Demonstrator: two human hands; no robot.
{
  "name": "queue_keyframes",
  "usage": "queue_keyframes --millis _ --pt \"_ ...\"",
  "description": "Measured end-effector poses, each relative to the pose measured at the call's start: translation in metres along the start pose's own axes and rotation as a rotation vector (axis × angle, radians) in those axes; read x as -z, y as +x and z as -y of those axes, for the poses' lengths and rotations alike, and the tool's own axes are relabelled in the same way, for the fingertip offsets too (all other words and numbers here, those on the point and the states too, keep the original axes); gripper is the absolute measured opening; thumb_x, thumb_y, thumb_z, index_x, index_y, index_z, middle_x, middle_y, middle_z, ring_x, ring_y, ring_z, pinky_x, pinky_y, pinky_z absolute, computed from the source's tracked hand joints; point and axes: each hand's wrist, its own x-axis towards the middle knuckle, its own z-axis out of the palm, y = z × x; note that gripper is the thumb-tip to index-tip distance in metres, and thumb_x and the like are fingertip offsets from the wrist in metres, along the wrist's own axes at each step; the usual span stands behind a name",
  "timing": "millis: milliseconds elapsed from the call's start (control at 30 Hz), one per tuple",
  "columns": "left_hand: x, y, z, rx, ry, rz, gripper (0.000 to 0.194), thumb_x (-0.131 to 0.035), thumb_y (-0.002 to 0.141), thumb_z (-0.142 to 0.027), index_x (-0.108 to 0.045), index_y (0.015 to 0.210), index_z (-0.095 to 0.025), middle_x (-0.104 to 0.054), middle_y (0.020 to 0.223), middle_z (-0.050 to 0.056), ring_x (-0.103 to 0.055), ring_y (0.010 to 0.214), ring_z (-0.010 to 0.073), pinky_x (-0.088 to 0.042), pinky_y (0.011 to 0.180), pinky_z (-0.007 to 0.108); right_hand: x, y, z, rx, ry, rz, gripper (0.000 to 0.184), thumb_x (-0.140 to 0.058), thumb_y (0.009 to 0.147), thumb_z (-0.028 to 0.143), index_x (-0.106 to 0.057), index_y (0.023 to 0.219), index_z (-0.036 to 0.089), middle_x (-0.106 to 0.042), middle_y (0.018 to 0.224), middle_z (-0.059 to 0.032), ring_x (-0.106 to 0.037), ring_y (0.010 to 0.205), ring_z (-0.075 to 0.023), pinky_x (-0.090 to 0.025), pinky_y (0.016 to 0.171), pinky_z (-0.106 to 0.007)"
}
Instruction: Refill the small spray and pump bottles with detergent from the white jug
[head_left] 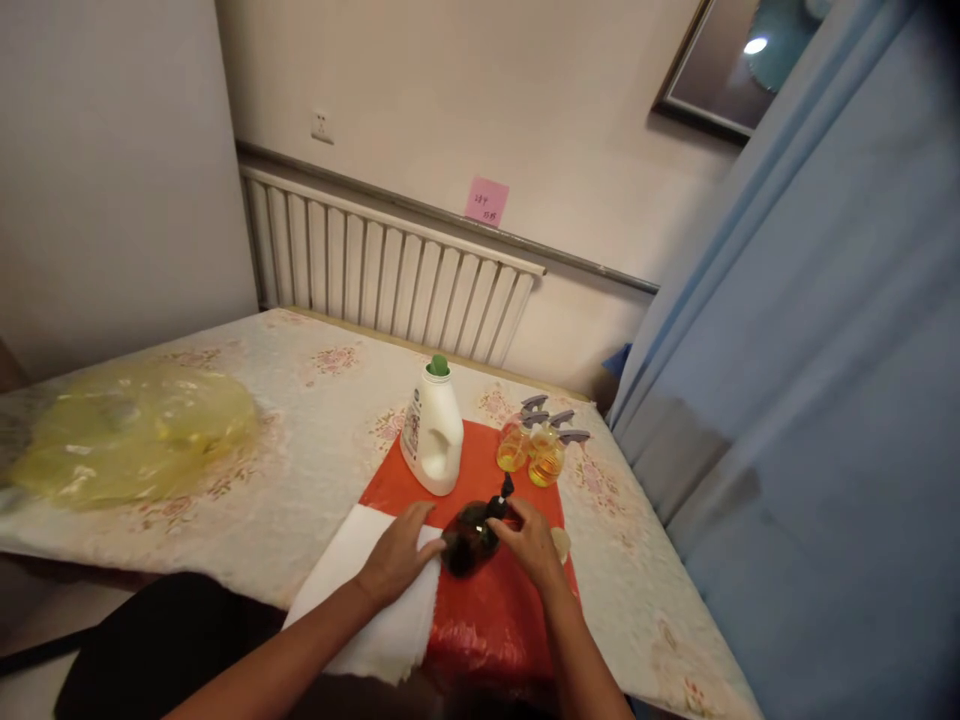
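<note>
A dark, glossy pump bottle (465,550) leans over the red mat (491,630), its black pump top toward the upper right. My right hand (531,542) pinches it at the black collar below the pump. At the bottle's left side is my left hand (401,555), thumb and forefinger spread, the thumb tip by the bottle's edge; whether it touches is unclear. Behind them stands a white jug (435,435) with a handle and a green piece in its mouth. A white cloth (375,590) lies under my left hand and forearm.
Several clear bottles (546,464) with amber liquid and grey trigger tops stand at the mat's back right. A pale round piece (560,545) lies by my right wrist. Yellow plastic bag (139,430) on the left; radiator (390,270) behind; blue curtain (795,380) along the right.
</note>
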Motion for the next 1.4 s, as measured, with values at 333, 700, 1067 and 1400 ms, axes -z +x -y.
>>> queue_keyframes --millis 333,700,1067,1400 --pt "-0.015 -0.017 -0.054 -0.021 -0.266 0.137 0.097 -0.077 0.058 -0.020 -0.031 0.144 -0.020 -0.044 0.145 0.016 -0.043 0.133 0.0354 -0.034 0.112 0.054 -0.006 -0.040 0.023 -0.077 0.077 0.002 0.006 -0.069 0.070 0.026 -0.066 0.072 0.021 -0.067 0.072 -0.0011 -0.063 0.069 -0.0203 -0.052 0.065 -0.029" --pt "-0.010 -0.039 -0.054 -0.051 -0.171 0.093 0.082 -0.072 0.057 -0.018 -0.040 0.132 -0.021 -0.052 0.134 0.012 -0.049 0.124 0.0328 -0.039 0.108 0.051 -0.016 -0.063 0.022 -0.216 0.279 0.027 0.025 -0.070 0.071 0.026 -0.073 0.094 0.019 -0.076 0.094 -0.0064 -0.071 0.089 -0.0272 -0.056 0.084 -0.039" --pt "-0.006 -0.047 -0.038 -0.016 -0.197 0.052 0.085 -0.073 0.058 -0.018 -0.040 0.136 -0.021 -0.052 0.137 0.012 -0.048 0.127 0.0322 -0.038 0.110 0.049 0.011 -0.044 0.057 -0.214 0.461 -0.250 0.018 -0.072 0.071 0.032 -0.071 0.084 0.019 -0.074 0.081 -0.0022 -0.069 0.077 -0.0201 -0.057 0.072 -0.030" --pt "0.039 -0.016 -0.014 0.114 -0.197 -0.118 0.078 -0.068 0.067 -0.023 -0.036 0.137 -0.017 -0.050 0.138 0.016 -0.049 0.128 0.0309 -0.037 0.111 0.050 0.034 -0.008 0.037 -0.272 0.950 -0.538 0.033 -0.081 0.066 0.038 -0.065 0.088 0.019 -0.068 0.078 0.0036 -0.067 0.064 -0.0125 -0.059 0.055 -0.024"
